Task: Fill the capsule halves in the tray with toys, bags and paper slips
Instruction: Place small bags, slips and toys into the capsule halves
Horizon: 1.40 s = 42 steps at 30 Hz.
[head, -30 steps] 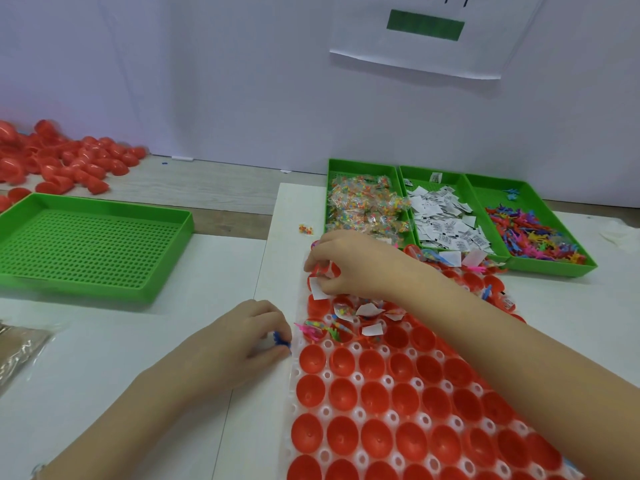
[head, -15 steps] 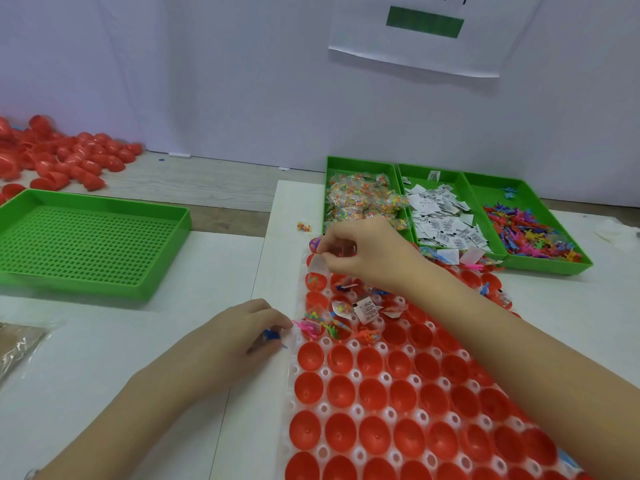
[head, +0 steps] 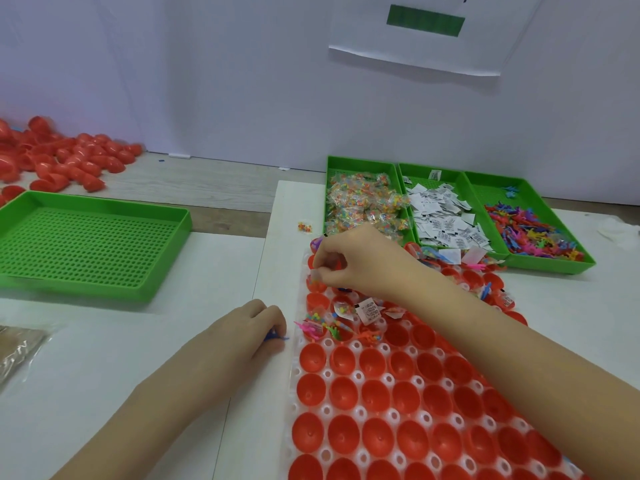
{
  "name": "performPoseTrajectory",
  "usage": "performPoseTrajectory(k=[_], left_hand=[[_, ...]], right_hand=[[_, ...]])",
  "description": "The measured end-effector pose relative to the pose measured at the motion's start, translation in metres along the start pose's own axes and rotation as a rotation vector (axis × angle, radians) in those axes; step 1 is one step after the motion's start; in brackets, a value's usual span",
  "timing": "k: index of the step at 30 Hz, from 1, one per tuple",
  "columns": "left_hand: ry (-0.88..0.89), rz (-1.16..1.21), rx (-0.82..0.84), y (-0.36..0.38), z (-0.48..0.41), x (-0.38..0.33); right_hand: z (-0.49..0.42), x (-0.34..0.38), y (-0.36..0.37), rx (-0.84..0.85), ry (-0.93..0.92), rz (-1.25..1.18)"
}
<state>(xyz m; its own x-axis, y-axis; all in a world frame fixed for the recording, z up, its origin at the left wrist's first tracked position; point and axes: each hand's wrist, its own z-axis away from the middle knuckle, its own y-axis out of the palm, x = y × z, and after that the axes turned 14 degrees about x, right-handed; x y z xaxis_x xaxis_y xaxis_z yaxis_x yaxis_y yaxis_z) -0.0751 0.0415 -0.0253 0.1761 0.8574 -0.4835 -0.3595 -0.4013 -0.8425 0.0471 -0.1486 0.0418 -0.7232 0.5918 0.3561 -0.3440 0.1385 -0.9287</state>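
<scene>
A white holed tray (head: 294, 372) holds rows of red capsule halves (head: 374, 396). The far rows carry bead bags, a paper slip (head: 367, 309) and small toys; the near rows are empty cups. My right hand (head: 356, 261) hovers over the far left corner of the tray and pinches a small clear bag (head: 316, 276) above a capsule half. My left hand (head: 252, 327) rests on the table just left of the tray, fingers curled round a small blue toy (head: 275, 337).
Three green bins stand behind the tray: bead bags (head: 363, 202), paper slips (head: 443, 216), coloured toys (head: 533, 230). An empty green perforated tray (head: 90, 244) lies at left, loose red capsule halves (head: 65, 161) behind it. A stray bead bag (head: 304, 227) lies on the table.
My right hand moved from the middle rows toward the tray's far left corner, uncovering filled capsules. My left hand stayed beside the tray with the blue toy.
</scene>
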Motion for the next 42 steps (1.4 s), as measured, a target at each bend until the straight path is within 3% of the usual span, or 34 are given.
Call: performPoseTrajectory(k=[5, 8, 12, 15, 19, 23, 26, 28, 30, 33, 42], left_hand=[[-0.07, -0.009, -0.082, 0.005, -0.002, -0.001], [-0.105, 0.044, -0.195, -0.003, -0.001, -0.003], [-0.044, 0.731, -0.422, -0.027, -0.011, -0.016], [0.048, 1.227, -0.482, -0.049, -0.028, -0.04], [0.091, 1.455, -0.52, -0.062, -0.045, -0.061], [0.102, 1.41, -0.583, -0.057, -0.051, -0.062], [0.102, 1.332, -0.593, -0.049, -0.052, -0.061], [0.057, 1.138, -0.619, -0.042, -0.052, -0.055], [-0.011, 0.884, -0.617, -0.034, -0.049, -0.044], [-0.075, 0.696, -0.48, -0.022, -0.039, -0.032], [-0.166, 0.774, -0.25, -0.013, -0.037, -0.028]], right_hand=[[-0.005, 0.0, -0.004, 0.104, 0.055, -0.02], [-0.003, -0.003, -0.008, 0.075, 0.095, -0.106], [0.004, -0.001, -0.02, -0.086, 0.089, -0.386], [0.008, 0.013, -0.027, 0.012, 0.003, -0.659], [0.008, 0.022, -0.025, -0.083, -0.08, -0.828], [0.01, 0.013, -0.022, -0.225, -0.054, -1.041], [0.01, 0.006, -0.018, -0.255, -0.021, -1.031], [0.008, 0.0, -0.014, -0.295, 0.059, -0.936], [0.005, -0.005, -0.011, -0.282, 0.163, -0.67], [0.001, -0.008, -0.005, -0.094, 0.163, -0.249], [-0.006, -0.004, -0.012, -0.018, 0.089, -0.29]])
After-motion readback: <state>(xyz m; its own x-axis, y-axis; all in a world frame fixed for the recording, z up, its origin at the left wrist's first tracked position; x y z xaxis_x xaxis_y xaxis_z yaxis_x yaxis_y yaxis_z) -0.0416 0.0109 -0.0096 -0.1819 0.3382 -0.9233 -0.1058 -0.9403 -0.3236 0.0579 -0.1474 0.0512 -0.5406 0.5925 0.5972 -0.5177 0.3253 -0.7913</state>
